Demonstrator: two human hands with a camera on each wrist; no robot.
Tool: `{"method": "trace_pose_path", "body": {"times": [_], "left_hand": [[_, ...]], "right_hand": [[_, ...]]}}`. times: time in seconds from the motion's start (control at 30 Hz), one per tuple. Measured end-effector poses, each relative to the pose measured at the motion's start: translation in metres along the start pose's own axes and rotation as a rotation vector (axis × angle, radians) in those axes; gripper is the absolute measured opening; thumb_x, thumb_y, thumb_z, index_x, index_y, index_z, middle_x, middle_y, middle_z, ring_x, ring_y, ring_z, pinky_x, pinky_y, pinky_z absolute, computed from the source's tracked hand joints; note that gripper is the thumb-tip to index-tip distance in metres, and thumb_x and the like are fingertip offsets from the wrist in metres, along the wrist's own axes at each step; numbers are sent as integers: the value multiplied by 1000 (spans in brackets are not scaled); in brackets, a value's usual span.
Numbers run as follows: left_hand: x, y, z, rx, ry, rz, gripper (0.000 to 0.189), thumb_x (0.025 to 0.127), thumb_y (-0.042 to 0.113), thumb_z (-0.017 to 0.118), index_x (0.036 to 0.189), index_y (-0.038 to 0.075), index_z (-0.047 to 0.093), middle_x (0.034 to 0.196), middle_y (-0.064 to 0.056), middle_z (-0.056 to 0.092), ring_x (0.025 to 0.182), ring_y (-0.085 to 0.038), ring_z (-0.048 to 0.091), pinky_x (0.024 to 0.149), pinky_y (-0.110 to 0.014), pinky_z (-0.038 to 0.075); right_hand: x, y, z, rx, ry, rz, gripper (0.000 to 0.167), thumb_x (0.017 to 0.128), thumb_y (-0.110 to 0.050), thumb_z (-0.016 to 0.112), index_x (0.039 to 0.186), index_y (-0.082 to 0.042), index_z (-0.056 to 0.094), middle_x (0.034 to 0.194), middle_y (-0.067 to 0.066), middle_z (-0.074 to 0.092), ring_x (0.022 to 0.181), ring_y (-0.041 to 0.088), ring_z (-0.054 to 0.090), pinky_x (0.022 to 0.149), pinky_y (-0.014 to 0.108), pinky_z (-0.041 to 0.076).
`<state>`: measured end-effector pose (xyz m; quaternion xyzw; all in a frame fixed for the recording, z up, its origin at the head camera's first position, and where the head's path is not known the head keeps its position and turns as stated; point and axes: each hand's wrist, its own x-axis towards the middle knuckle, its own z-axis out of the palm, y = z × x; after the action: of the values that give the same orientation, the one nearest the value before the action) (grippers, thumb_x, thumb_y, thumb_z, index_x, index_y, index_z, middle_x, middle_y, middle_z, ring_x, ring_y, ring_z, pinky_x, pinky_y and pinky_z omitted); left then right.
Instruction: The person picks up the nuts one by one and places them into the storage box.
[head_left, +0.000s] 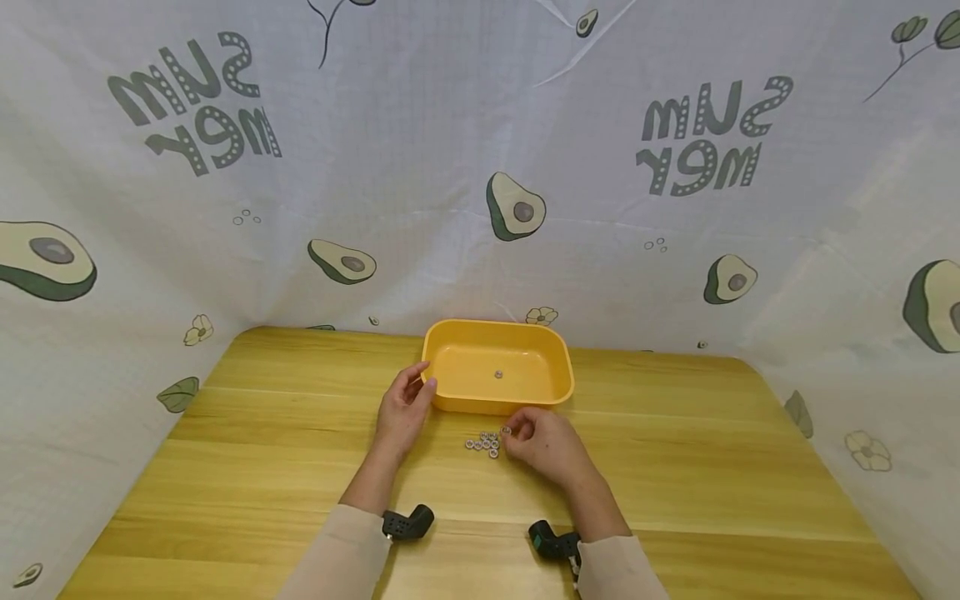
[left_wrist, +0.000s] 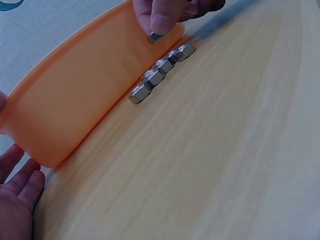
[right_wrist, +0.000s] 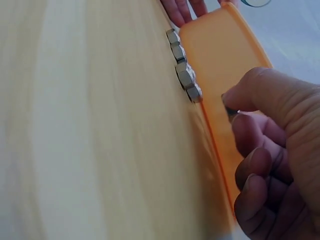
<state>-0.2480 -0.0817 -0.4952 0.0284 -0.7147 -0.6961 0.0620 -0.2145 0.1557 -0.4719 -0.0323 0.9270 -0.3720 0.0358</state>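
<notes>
My right hand (head_left: 549,444) pinches one small metal nut (head_left: 506,431) between thumb and index finger, just in front of the yellow plastic basin (head_left: 502,407). In the right wrist view that nut (right_wrist: 230,110) shows as a dark edge at the fingertips, raised above the table. Several hex nuts (head_left: 486,444) lie in a tight cluster on the table before the basin. One more nut (head_left: 498,374) rests on the basin's floor. My left hand (head_left: 402,412) touches the basin's left front corner with loosely extended fingers, seen beside its wall in the left wrist view.
A wooden table (head_left: 300,467) carries everything. Behind it hangs a white cloth (head_left: 427,167) printed with avocados and mirrored lettering. Black wrist devices (head_left: 408,523) are worn on both arms near the light sleeves.
</notes>
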Motion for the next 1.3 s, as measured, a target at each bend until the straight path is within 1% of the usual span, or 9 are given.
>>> {"method": "trace_pose_path", "body": {"times": [0.23, 0.53, 0.77, 0.93, 1.07, 1.3], "left_hand": [[-2, 3, 0, 1, -6, 1, 42, 101, 25, 66, 141, 14, 60, 150, -12, 54, 140, -34, 50, 117, -50, 42], [-1, 2, 1, 4, -9, -8, 42, 101, 24, 66, 141, 13, 60, 151, -12, 54, 141, -35, 50, 117, -50, 42], [-1, 3, 1, -11, -4, -4, 41, 101, 24, 65, 140, 13, 60, 150, -12, 54, 140, -35, 50, 117, -49, 43], [-2, 3, 0, -4, -3, -8, 41, 101, 24, 65, 140, 13, 61, 150, -12, 54, 141, -35, 50, 117, -49, 43], [-2, 2, 0, 2, -4, -6, 41, 101, 24, 65, 140, 13, 60, 150, -12, 54, 141, -35, 50, 117, -49, 42], [-1, 3, -1, -11, -9, 5, 42, 101, 25, 66, 141, 13, 60, 152, -12, 52, 141, -34, 49, 119, -49, 41]], "right_hand": [[-3, -7, -7, -10, 33, -18, 13, 85, -22, 81, 91, -16, 71, 67, -3, 59, 59, 13, 52, 54, 24, 41], [-6, -11, -13, -17, 72, -20, 15, 86, -23, 82, 95, -16, 71, 67, -3, 58, 60, 13, 51, 55, 24, 40], [-6, -12, -13, -5, 79, -35, 15, 86, -23, 82, 94, -15, 72, 66, -3, 58, 59, 13, 50, 53, 23, 38], [-6, -13, -13, 3, 87, -37, 15, 86, -22, 82, 95, -15, 72, 66, -3, 58, 58, 13, 49, 52, 22, 37], [-7, -15, -13, 2, 94, -23, 15, 87, -23, 81, 95, -15, 72, 66, -3, 58, 59, 14, 50, 53, 22, 38], [-6, -23, -19, -34, 110, -14, 17, 87, -25, 81, 97, -15, 72, 68, -2, 59, 61, 14, 51, 56, 24, 41]]}}
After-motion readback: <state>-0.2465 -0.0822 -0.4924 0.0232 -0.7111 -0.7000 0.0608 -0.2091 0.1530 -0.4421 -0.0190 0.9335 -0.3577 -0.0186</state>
